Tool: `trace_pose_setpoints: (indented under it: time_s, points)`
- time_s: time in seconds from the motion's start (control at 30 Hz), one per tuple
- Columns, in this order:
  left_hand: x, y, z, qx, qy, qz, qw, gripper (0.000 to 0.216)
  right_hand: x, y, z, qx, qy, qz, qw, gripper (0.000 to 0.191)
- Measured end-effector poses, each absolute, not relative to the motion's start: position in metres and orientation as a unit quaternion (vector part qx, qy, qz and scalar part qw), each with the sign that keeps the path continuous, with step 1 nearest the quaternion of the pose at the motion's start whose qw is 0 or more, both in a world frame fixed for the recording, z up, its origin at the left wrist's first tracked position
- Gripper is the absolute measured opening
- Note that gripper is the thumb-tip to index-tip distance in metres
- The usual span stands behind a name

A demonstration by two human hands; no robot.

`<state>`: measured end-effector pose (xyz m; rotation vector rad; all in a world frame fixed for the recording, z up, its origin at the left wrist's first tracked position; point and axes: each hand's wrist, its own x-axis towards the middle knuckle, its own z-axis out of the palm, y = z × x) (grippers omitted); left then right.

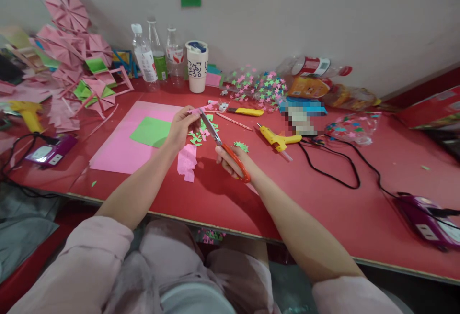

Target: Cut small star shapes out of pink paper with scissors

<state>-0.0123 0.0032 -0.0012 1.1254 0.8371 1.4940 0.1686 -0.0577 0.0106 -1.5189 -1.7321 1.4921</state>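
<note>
My right hand is closed round the orange handles of a pair of scissors, whose blades point up and left. Pinched in my left hand is a small piece of pink paper, right by the scissor tips. Below my hands lie green and pink paper scraps and a cut strip of pink paper. A little heap of green paper stars sits just beyond my right hand. Left of my left hand, a green sheet rests on larger pink sheets.
A yellow glue gun and a yellow utility knife lie on the red table. Bottles and a white cup stand by the wall. Folded pink paper shapes pile up at left; a purple power strip is at right.
</note>
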Motion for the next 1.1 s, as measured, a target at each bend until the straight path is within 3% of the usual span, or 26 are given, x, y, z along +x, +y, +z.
trace_pose_setpoints:
  time_s: [0.6, 1.1]
  points:
    - [-0.005, 0.001, -0.011, 0.474, 0.341, 0.635, 0.507, 0.021, 0.159, -0.073, 0.011, -0.532, -0.598, 0.541, 0.26, 0.044]
    - [-0.004, 0.0, -0.01, 0.472, 0.336, 0.633, 0.514, 0.02, 0.157, -0.074, 0.015, -0.562, -0.6, 0.516, 0.241, 0.043]
